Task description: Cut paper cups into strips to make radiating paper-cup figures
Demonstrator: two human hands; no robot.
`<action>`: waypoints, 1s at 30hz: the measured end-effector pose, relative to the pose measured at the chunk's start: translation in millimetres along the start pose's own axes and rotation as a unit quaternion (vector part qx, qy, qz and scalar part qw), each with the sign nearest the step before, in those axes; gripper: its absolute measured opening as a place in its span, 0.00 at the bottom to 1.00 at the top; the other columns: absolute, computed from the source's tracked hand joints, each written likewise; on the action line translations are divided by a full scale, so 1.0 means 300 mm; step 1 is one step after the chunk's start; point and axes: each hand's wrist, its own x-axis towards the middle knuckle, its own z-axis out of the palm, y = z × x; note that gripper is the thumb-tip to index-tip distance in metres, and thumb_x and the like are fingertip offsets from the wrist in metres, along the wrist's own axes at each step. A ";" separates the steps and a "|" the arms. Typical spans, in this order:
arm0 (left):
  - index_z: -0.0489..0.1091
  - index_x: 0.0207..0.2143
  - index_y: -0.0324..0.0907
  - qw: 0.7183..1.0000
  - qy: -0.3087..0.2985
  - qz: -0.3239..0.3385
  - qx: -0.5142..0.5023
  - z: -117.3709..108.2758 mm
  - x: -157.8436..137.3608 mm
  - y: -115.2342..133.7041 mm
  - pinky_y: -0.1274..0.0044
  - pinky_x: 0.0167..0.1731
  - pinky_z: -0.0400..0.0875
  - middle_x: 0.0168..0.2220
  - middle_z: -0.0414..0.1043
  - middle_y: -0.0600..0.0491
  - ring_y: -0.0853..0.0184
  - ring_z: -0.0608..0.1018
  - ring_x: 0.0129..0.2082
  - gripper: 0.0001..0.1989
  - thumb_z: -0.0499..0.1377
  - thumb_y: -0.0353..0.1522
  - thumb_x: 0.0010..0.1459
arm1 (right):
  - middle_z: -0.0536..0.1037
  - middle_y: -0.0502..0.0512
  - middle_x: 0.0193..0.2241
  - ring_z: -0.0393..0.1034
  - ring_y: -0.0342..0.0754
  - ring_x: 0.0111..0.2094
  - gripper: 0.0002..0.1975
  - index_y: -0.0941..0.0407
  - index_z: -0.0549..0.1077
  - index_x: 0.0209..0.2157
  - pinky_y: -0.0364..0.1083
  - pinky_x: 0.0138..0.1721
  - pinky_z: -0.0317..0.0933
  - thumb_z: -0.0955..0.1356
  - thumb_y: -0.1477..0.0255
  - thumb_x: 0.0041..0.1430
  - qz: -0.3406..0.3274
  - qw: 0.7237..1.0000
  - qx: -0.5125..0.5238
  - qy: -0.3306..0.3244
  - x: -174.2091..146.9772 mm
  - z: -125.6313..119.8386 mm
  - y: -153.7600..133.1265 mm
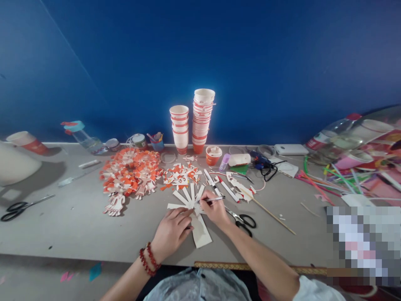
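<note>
My right hand (214,207) grips a pen (216,198), its tip down at the middle of a white cut-open paper piece (202,236). Narrow strips fan out from that piece at its far side, and a wider strip points toward me. My left hand (176,228) lies on the paper's left part with fingers stretched out, pressing it to the table. Black-handled scissors (246,220) lie just right of my right hand, partly behind it. Orange and white paper scraps (181,174) are scattered beyond the strips.
Left of the scraps is a heap of cut paper figures (130,171). Two stacks of paper cups (202,121) stand by the blue wall. Markers (229,190), a wooden stick (274,215) and a glue gun (263,159) lie right; more scissors (19,209) lie far left.
</note>
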 end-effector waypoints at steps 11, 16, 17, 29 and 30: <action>0.70 0.41 0.43 1.000 0.003 0.005 0.000 -0.002 -0.001 0.000 0.64 0.50 0.68 0.53 0.72 0.46 0.57 0.70 0.53 0.08 0.52 0.33 0.65 | 0.67 0.46 0.21 0.62 0.43 0.23 0.06 0.54 0.65 0.26 0.40 0.25 0.55 0.62 0.77 0.55 -0.005 1.000 -0.007 -0.009 0.002 0.004 0.006; 0.69 0.41 0.43 1.000 0.004 0.001 -0.001 -0.005 0.000 0.003 0.64 0.50 0.68 0.54 0.72 0.47 0.57 0.70 0.53 0.07 0.52 0.33 0.64 | 0.67 0.46 0.21 0.62 0.43 0.23 0.07 0.54 0.66 0.26 0.40 0.25 0.55 0.62 0.78 0.55 -0.002 1.000 -0.010 -0.015 0.001 0.004 0.004; 0.70 0.40 0.43 1.000 0.004 0.000 0.000 -0.006 0.001 0.004 0.64 0.50 0.68 0.54 0.72 0.47 0.57 0.70 0.53 0.07 0.53 0.33 0.64 | 0.66 0.46 0.21 0.61 0.43 0.23 0.07 0.54 0.66 0.26 0.40 0.25 0.55 0.61 0.78 0.55 -0.001 1.000 -0.010 -0.016 0.000 0.004 0.004; 0.70 0.40 0.42 1.000 0.013 0.004 -0.004 -0.005 0.001 0.005 0.65 0.50 0.69 0.53 0.73 0.47 0.58 0.71 0.53 0.08 0.53 0.33 0.64 | 0.65 0.45 0.21 0.61 0.43 0.22 0.06 0.54 0.64 0.25 0.40 0.25 0.55 0.62 0.77 0.54 0.002 1.000 -0.006 -0.013 0.000 -0.001 -0.001; 0.70 0.40 0.43 1.000 0.012 0.003 -0.004 -0.004 0.000 0.004 0.65 0.50 0.69 0.53 0.73 0.47 0.58 0.71 0.53 0.08 0.53 0.33 0.64 | 0.64 0.45 0.20 0.61 0.43 0.22 0.06 0.54 0.64 0.25 0.40 0.25 0.55 0.62 0.77 0.54 0.003 1.000 -0.005 -0.012 -0.001 -0.001 -0.002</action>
